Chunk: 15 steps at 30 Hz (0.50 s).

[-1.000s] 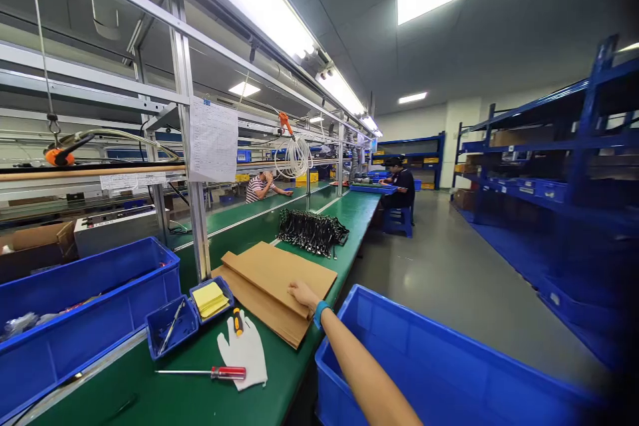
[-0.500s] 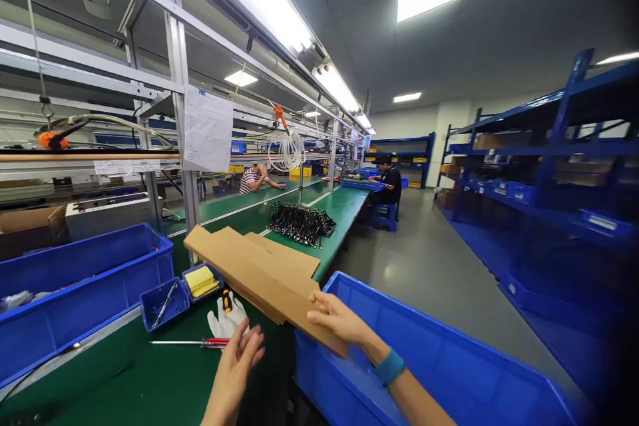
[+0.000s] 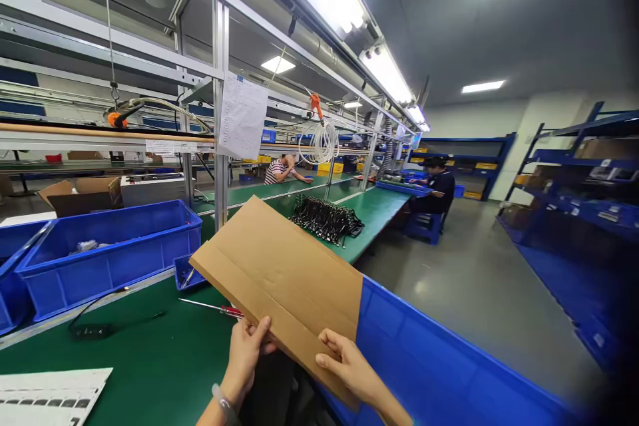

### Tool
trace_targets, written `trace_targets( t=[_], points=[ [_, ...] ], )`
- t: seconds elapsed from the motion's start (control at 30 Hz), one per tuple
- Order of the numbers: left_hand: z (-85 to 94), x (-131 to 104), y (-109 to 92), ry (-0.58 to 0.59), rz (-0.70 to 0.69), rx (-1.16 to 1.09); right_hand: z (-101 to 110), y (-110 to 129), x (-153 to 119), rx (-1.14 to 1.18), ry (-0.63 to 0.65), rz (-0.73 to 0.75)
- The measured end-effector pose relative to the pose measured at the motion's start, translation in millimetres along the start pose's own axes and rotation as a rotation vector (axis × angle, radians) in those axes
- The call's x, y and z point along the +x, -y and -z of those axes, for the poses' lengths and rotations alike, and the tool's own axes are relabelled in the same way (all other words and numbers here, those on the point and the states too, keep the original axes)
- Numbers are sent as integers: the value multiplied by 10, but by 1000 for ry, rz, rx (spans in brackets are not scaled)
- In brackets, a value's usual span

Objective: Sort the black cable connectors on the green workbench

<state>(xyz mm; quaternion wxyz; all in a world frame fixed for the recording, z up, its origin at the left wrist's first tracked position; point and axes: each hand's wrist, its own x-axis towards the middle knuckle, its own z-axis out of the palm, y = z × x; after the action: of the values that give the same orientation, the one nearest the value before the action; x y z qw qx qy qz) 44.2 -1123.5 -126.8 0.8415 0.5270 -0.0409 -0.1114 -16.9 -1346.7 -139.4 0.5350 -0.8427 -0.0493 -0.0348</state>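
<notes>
A flattened cardboard box (image 3: 284,266) is tilted up in front of me, between the green bench and the blue bin. My left hand (image 3: 249,349) is closed on its near edge, thumb on top and fingers underneath. Farther right along the same edge, my right hand (image 3: 347,366) grips the cardboard with bent fingers. Just beyond my left hand lies a screwdriver (image 3: 231,311), its red handle partly covered by the cardboard. A small blue tray (image 3: 184,273) shows past the box's left corner.
A large blue bin (image 3: 429,353) stands at my right; another long blue bin (image 3: 114,249) is at the left. Black cables (image 3: 327,218) lie bunched on the green bench (image 3: 150,353). Printed sheets (image 3: 54,393) are at lower left. Two people sit farther along the line.
The cardboard has turned its broad face toward me. My left hand, free before, has taken hold of the near edge. The cardboard now covers the white glove and yellow pads. My view has swung left.
</notes>
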Motion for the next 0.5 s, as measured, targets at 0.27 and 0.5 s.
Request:
trace_targets(
  t=[0.27,0.5],
  points=[
    [-135,-45,-15,22,-18,-48,-144,318,-287,-750,-392,238],
    [-455,-272,-116,210,-80,45,-162,517,-497,-1212,-620,660]
  ],
)
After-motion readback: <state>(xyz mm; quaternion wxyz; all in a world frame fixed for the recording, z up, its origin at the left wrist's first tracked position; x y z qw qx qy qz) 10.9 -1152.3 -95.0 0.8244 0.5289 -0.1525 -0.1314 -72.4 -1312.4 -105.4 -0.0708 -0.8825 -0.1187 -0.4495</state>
